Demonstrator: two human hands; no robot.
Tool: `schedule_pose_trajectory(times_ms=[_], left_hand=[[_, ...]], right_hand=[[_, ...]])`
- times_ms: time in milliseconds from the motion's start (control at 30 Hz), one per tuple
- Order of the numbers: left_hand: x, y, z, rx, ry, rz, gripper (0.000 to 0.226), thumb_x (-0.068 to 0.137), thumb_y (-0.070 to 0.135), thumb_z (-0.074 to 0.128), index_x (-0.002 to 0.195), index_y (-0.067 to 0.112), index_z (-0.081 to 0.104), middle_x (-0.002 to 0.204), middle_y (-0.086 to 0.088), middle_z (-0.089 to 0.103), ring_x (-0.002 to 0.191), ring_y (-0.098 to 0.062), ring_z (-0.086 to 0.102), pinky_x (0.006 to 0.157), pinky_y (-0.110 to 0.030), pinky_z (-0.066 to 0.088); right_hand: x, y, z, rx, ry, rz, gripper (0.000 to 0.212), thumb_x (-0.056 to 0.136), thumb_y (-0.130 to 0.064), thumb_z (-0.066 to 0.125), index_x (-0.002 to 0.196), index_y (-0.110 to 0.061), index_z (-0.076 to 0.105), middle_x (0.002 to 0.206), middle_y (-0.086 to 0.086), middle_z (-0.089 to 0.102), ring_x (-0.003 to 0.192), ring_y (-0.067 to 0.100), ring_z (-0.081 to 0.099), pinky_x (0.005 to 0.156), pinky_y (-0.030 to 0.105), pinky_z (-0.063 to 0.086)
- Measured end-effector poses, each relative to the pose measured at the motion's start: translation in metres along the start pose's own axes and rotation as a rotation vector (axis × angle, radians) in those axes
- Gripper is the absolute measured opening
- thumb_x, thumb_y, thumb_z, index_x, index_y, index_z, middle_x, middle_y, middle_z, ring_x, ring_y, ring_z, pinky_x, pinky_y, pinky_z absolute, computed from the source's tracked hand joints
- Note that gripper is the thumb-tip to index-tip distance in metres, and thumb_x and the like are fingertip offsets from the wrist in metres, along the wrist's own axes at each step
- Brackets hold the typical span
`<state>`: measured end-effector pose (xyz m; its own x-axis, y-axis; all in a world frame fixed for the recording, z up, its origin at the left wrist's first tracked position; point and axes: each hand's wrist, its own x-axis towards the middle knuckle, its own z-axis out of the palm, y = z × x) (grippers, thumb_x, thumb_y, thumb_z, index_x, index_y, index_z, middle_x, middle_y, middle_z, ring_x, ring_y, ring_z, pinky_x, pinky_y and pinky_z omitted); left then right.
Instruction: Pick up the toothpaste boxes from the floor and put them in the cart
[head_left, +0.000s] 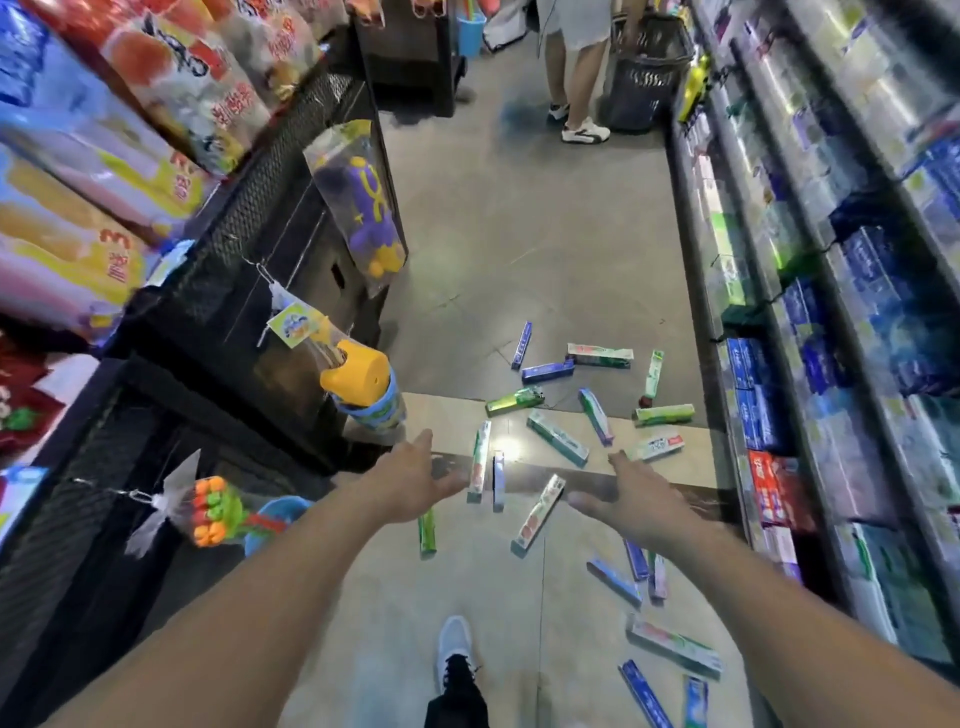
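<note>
The toothpaste boxes (558, 437) are scattered on the floor (519, 234), beside the right-hand shelf (810, 364). The left hand (410, 480) and right hand (639, 501) are stretched out above the boxes, fingers straight and spread, nothing gripped

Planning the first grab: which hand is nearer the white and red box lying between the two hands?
Right. The right hand hangs open just right of the white and red box; the left hand is farther, beyond two other boxes.
</note>
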<state>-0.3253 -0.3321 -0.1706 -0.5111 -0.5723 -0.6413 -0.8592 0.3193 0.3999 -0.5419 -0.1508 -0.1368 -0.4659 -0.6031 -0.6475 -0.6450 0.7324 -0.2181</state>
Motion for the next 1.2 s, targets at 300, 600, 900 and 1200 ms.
schedule_pose_trajectory(times_ms=[300, 600, 900, 1200], left_hand=[[0.168, -0.083, 0.120, 0.101, -0.021, -0.166, 0.100, 0.087, 0.068, 0.048, 0.156, 0.018, -0.006, 0.158, -0.017, 0.020, 0.142, -0.035, 0.028, 0.113, -0.045, 0.030], [0.346, -0.201, 0.294, 0.118, -0.055, -0.305, 0.098, 0.090, 0.059, 0.053, 0.155, 0.024, -0.011, 0.148, -0.020, 0.030, 0.130, -0.041, 0.040, 0.106, -0.045, 0.038], [0.483, -0.280, 0.399, 0.124, -0.018, -0.373, 0.106, 0.091, 0.049, 0.061, 0.153, 0.023, -0.022, 0.130, -0.026, 0.043, 0.109, -0.042, 0.057, 0.087, -0.041, 0.046], [0.503, -0.297, 0.417, 0.263, 0.069, -0.402, 0.102, 0.093, 0.019, 0.060, 0.152, 0.021, -0.023, 0.120, -0.021, 0.040, 0.092, -0.039, 0.062, 0.069, -0.040, 0.045]], right_hand=[[0.208, 0.039, 0.125, 0.124, -0.062, 0.030, 0.094, 0.067, -0.076, 0.067, 0.134, -0.014, 0.045, 0.130, 0.009, 0.057, 0.117, 0.029, 0.055, 0.094, 0.042, 0.049], [0.405, 0.103, 0.329, 0.271, -0.086, 0.168, 0.106, 0.076, -0.055, 0.074, 0.150, -0.007, 0.015, 0.144, 0.019, 0.042, 0.127, 0.035, 0.047, 0.096, 0.039, 0.044], [0.538, 0.139, 0.463, 0.361, -0.107, 0.277, 0.131, 0.074, -0.058, 0.075, 0.150, -0.022, -0.027, 0.151, 0.019, 0.034, 0.127, 0.036, 0.049, 0.100, 0.042, 0.045], [0.554, 0.134, 0.490, 0.410, 0.054, 0.412, 0.111, 0.091, -0.024, 0.066, 0.149, -0.029, -0.028, 0.140, 0.023, 0.030, 0.108, 0.039, 0.055, 0.090, 0.046, 0.049]])
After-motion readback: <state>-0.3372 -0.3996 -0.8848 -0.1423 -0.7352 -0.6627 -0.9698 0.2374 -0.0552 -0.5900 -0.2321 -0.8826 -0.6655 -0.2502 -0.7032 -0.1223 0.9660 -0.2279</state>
